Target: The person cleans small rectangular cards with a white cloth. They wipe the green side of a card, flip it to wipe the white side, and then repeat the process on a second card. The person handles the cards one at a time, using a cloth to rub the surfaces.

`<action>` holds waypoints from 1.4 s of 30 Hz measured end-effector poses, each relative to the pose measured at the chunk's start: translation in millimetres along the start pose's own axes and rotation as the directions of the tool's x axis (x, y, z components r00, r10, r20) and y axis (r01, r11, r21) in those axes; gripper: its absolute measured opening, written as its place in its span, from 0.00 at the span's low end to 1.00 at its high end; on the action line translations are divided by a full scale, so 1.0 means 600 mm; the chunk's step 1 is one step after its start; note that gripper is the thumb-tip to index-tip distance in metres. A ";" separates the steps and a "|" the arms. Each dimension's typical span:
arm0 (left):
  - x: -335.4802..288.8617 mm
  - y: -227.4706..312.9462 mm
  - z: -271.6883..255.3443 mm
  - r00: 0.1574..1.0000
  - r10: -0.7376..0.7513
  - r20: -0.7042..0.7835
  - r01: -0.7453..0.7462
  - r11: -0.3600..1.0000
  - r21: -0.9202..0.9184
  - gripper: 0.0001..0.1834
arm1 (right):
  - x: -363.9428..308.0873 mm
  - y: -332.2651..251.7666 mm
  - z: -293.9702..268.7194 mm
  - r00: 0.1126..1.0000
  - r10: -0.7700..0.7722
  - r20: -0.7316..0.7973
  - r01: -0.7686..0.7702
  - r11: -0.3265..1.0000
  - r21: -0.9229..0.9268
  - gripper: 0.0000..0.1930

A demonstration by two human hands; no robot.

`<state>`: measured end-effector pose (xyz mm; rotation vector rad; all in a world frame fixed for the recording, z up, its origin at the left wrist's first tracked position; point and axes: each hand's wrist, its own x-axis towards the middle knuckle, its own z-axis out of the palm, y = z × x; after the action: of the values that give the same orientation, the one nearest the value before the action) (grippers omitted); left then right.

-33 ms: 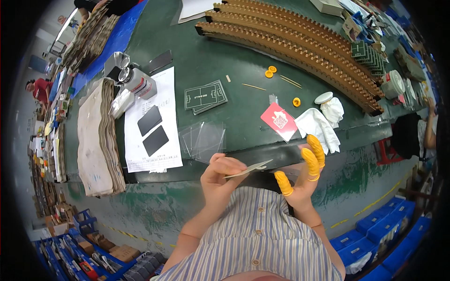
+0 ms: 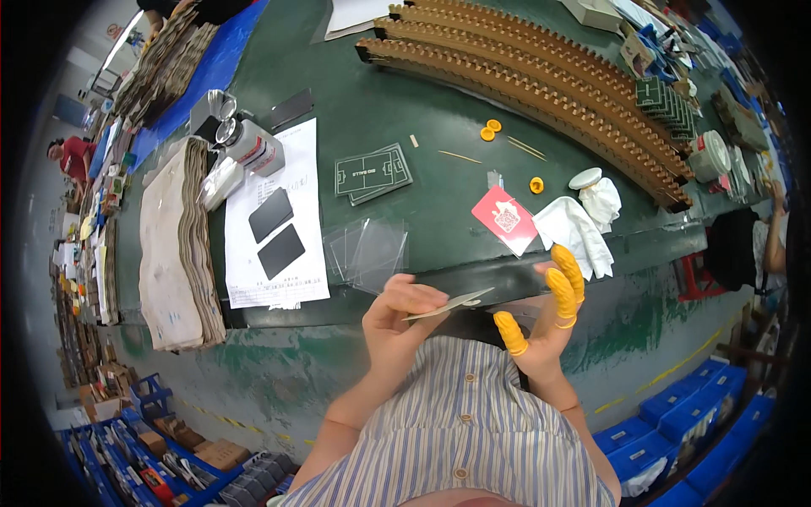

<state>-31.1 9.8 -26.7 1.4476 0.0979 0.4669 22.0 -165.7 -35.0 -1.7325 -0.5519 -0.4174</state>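
A thin pale card (image 2: 466, 298), tilted nearly edge-on before a striped shirt (image 2: 465, 397), is gripped by the left hand (image 2: 397, 317) at its 8 o'clock end, apparently to leave the rest uncovered. At 3 o'clock from it, the right hand (image 2: 545, 325) is open, its yellow finger covers (image 2: 561, 293) likely worn against smudges. Clear sheets (image 2: 366, 255) lie at 10 o'clock, green cards (image 2: 372, 175) at 11, a red card (image 2: 504, 220) at 1, a white cloth (image 2: 576, 234) at 2, seemingly for easy reach across the counter (image 2: 452, 198).

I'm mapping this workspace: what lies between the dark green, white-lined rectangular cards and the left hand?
In the head view, clear plastic sheets lie on the green tabletop between those cards and the left hand.
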 end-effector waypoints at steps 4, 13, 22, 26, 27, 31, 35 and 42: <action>0.000 -0.006 0.000 0.997 -0.025 0.076 0.030 0.997 -0.070 0.13 | -0.007 0.005 0.001 0.996 -0.035 0.085 0.026 0.994 0.103 0.42; -0.011 0.007 0.008 0.993 -0.001 0.117 -0.033 0.956 0.290 0.29 | 0.015 -0.026 0.012 0.969 -0.049 0.240 0.012 0.988 0.152 0.40; 0.002 0.015 -0.001 0.959 0.124 0.256 -0.234 0.857 0.459 0.29 | 0.012 -0.018 0.010 0.937 -0.036 0.348 -0.032 0.982 0.188 0.40; 0.003 0.004 -0.009 0.969 0.073 0.237 -0.153 0.929 0.338 0.20 | 0.009 -0.017 0.009 0.963 0.052 0.264 -0.152 0.915 0.374 0.42; 0.002 -0.001 -0.011 0.970 0.062 0.237 -0.133 0.946 0.297 0.17 | 0.014 -0.017 0.002 0.944 0.061 0.324 -0.176 0.925 0.336 0.42; 0.006 0.010 -0.001 0.979 0.080 0.189 -0.129 0.956 0.262 0.10 | -0.004 -0.015 0.013 0.987 0.089 0.135 -0.126 0.948 0.293 0.32; 0.010 0.017 -0.006 0.968 0.157 0.196 -0.220 0.906 0.360 0.10 | -0.014 -0.008 -0.002 0.991 0.013 0.130 -0.012 1.000 -0.010 0.19; 0.009 0.023 -0.005 0.959 0.174 0.224 -0.256 0.871 0.419 0.10 | -0.012 -0.006 -0.008 0.974 -0.096 0.205 0.140 0.968 -0.208 0.12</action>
<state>-30.7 15.0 -12.6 1.9606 -0.1128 0.5143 14.1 -171.0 -34.9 -1.9742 -0.7767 -0.4089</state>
